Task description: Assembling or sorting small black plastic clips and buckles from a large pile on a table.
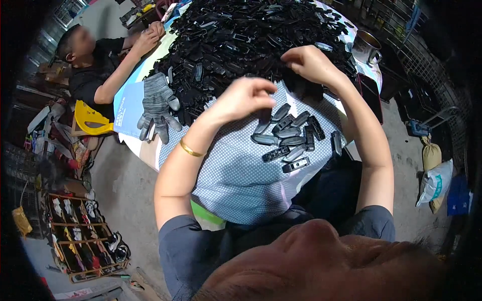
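A big heap of small, elongated black plastic pieces covers the far side of the table. My left hand hovers at the heap's near edge, thumb and fingers curved apart, with nothing visible between them. To its right, my right hand reaches over the heap with bent fingers, a gap showing between thumb and forefinger; its fingertips are close to the black parts. Below both hands, several separate black pieces lie loosely grouped on a grey-white patterned cloth. Their exact kind is unclear.
Left of the heap lies a grey knitted glove. A metal mug and a dark phone sit along the right edge. Another person works at the table's far left, beside a yellow plastic chair. Sacks stand on the floor at right.
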`<act>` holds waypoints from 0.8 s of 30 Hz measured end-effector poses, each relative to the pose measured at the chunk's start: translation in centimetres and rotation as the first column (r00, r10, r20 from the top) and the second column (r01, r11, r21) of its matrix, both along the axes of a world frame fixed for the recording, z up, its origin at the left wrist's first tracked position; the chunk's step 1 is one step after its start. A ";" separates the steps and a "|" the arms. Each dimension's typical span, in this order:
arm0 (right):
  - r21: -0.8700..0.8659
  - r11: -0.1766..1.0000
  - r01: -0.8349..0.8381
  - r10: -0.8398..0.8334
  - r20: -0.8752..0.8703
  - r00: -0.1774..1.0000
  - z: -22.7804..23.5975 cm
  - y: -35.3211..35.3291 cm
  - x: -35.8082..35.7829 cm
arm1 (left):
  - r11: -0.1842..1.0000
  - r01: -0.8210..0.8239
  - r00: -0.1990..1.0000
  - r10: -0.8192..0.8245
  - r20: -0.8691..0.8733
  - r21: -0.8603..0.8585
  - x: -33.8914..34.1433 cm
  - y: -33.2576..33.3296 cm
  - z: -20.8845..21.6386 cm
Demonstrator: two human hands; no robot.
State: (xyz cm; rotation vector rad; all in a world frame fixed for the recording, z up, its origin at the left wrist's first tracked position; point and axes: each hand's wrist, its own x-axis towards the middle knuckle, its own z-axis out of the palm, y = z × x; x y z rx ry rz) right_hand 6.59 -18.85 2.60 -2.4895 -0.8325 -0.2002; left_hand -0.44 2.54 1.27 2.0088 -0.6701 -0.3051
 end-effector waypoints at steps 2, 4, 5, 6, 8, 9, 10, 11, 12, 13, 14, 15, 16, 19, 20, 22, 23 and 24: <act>0.073 0.997 -0.027 0.025 0.022 0.999 -0.4 0.1 0.9 | 0.982 0.082 0.994 -0.068 -0.082 0.173 -0.5 -0.8 -0.1; -0.085 0.993 -0.080 0.091 0.140 0.986 -0.5 0.7 1.5 | 0.988 -0.002 0.969 0.039 -0.244 0.152 -0.3 -1.2 -0.4; -0.021 0.999 -0.034 0.039 0.245 0.969 -0.8 1.3 1.7 | 0.965 -0.113 0.953 0.039 0.300 0.235 0.2 -0.9 -1.2; -0.012 1.000 0.011 -0.008 0.276 0.961 -0.5 1.8 2.3 | 0.936 -0.251 0.657 -0.023 0.754 0.247 0.5 -0.7 -1.9; 0.086 0.991 0.098 -0.126 0.432 0.893 -1.0 2.2 4.4 | 0.926 -0.285 0.664 0.003 0.748 0.249 0.8 -0.8 -2.5; 0.122 0.986 0.114 -0.158 0.454 0.877 -1.3 2.4 5.5 | 0.902 -0.297 0.650 -0.050 0.758 0.314 1.0 -1.0 -2.7; 0.124 0.986 0.115 -0.159 0.454 0.876 -1.4 2.8 6.2 | 0.871 -0.311 0.637 -0.105 0.763 0.380 1.1 -1.0 -2.8; 0.043 0.981 0.191 -0.188 0.471 0.862 -1.4 3.2 6.8 | 0.860 -0.315 0.631 -0.125 0.765 0.401 1.2 -1.0 -2.7; -0.037 0.963 0.266 -0.215 0.490 0.845 -1.5 3.4 7.3 | 0.860 -0.314 0.630 -0.127 0.766 0.401 1.2 -1.1 -2.7; -0.117 0.955 0.274 -0.191 0.467 0.863 -1.4 3.7 7.5 | 0.865 -0.321 0.621 -0.115 0.775 0.386 1.2 -1.2 -2.9; -0.115 0.955 0.272 -0.190 0.468 0.863 -1.4 3.9 7.8 | 0.869 -0.328 0.612 -0.103 0.784 0.370 1.2 -1.1 -2.9; -0.123 0.953 0.279 -0.199 0.442 0.875 -1.3 4.1 8.0 | 0.869 -0.330 0.612 -0.102 0.784 0.370 1.2 -0.9 -2.9; -0.134 0.949 0.285 -0.208 0.414 0.886 -1.1 4.2 8.0 | 0.906 -0.295 0.624 -0.057 0.779 0.303 1.2 -0.8 -2.8; 0.024 0.965 0.260 -0.243 0.451 0.859 -0.9 3.8 7.1 | 0.965 -0.254 0.756 0.156 0.636 0.065 1.6 -0.3 -2.5; 0.021 0.966 0.257 -0.239 0.450 0.860 -0.9 3.6 6.7 | 0.956 -0.276 0.843 0.291 0.452 -0.100 1.9 -0.1 -2.2; 0.125 0.963 0.237 -0.266 0.340 0.902 -0.8 3.1 5.9 | 0.805 -0.336 0.941 0.269 -0.204 -0.489 2.1 0.1 -1.8; 0.135 0.971 0.200 -0.236 0.374 0.897 -0.9 3.0 5.3 | 0.727 -0.381 0.912 0.193 -0.363 -0.571 2.4 0.4 -1.7; 0.133 0.972 0.196 -0.232 0.374 0.898 -0.9 2.8 5.2 | 0.639 -0.438 0.860 0.093 -0.501 -0.633 2.7 1.1 -1.6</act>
